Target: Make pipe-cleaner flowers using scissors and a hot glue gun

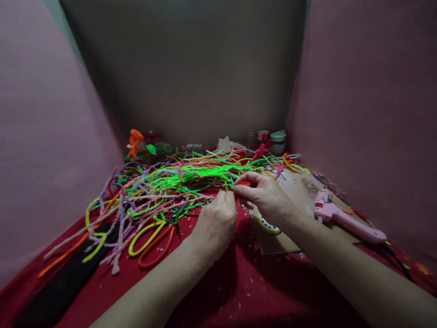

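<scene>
My left hand [220, 214] is closed in a pinch, its fingertips turned away from me, so what they hold is hidden. Green fuzzy strands show just above its knuckles. Beside it, nearly touching, my right hand [264, 193] pinches a small bright red piece [244, 183], seemingly pipe cleaner, between thumb and fingers. Beyond both hands spreads a large tangled heap of pipe cleaners [201, 173] in green, pink, purple, orange and white. Scissors [159, 241] with one yellow and one red handle loop lie left of my left hand, blades partly under the heap.
A pink hot glue gun [344, 218] rests on a cardboard sheet [276, 243] at right, near a yellow-edged tape roll [268, 225]. Black cloth [64, 278] lies at left on the red tablecloth [249, 291]. An orange pipe-cleaner flower [135, 140] and a lidded cup [278, 141] stand behind.
</scene>
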Demonstrator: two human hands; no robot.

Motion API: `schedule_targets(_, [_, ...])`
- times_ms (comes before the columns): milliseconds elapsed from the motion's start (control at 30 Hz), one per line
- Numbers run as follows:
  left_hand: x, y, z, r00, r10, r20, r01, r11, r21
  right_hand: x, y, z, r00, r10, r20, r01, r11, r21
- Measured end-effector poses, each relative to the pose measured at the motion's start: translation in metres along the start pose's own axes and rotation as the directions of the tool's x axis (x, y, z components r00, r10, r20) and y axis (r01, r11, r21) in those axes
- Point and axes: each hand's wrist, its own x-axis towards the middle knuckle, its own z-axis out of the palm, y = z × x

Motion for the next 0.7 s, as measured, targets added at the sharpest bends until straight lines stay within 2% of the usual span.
schedule_targets(67, [0.0,0.001,-0.001,1.0,-0.009,0.017,0.008,0.999,0.042,0.0,0.001,0.0,1.0,0.001,-0.003,-0.001,1.0,-0.001])
schedule_targets(133, [0.001,0.0,-0.002,1.0,-0.015,0.009,0.015,1.0,0.009,-0.001,0.001,-0.001,1.0,0.002,0.008,-0.002,1.0,0.014])
schedule_targets(233, [0.004,-0.007,-0.004,0.996,-0.08,-0.031,0.071,0.976,-0.207,-0.002,-0.003,-0.003,0.999,-0.002,0.037,0.0,0.998,0.06])
schedule_targets(300, [0.007,-0.012,-0.007,0.987,-0.16,-0.017,0.139,0.899,-0.415,-0.003,-0.006,-0.005,0.999,-0.022,0.046,0.019,0.998,0.063])
schedule_targets(367, [0.011,-0.017,-0.01,0.973,-0.228,0.045,0.208,0.765,-0.61,-0.004,-0.008,-0.006,0.997,-0.061,0.049,0.061,0.998,0.017])
schedule_targets(433, [0.013,-0.019,-0.013,0.954,-0.256,0.154,0.278,0.572,-0.771,-0.006,-0.01,-0.007,0.994,-0.108,0.018,0.109,0.991,-0.08])
schedule_targets(500, [0.014,-0.02,-0.014,0.923,-0.245,0.296,0.364,0.31,-0.878,-0.009,-0.011,-0.007,0.986,-0.163,-0.04,0.152,0.967,-0.203])
schedule_targets(567, [0.015,-0.02,-0.016,0.891,-0.19,0.413,0.428,0.045,-0.903,-0.012,-0.014,-0.007,0.971,-0.227,-0.069,0.193,0.925,-0.327])
schedule_targets(600, [0.014,-0.021,-0.017,0.882,-0.16,0.443,0.44,-0.056,-0.896,-0.013,-0.015,-0.008,0.961,-0.269,-0.065,0.225,0.897,-0.382])
schedule_targets(633, [0.014,-0.021,-0.017,0.878,-0.131,0.459,0.444,-0.129,-0.887,-0.013,-0.017,-0.009,0.948,-0.313,-0.054,0.261,0.865,-0.428])
schedule_targets(700, [0.014,-0.023,-0.018,0.884,-0.093,0.457,0.434,-0.199,-0.879,-0.012,-0.02,-0.012,0.925,-0.377,-0.049,0.311,0.824,-0.473])
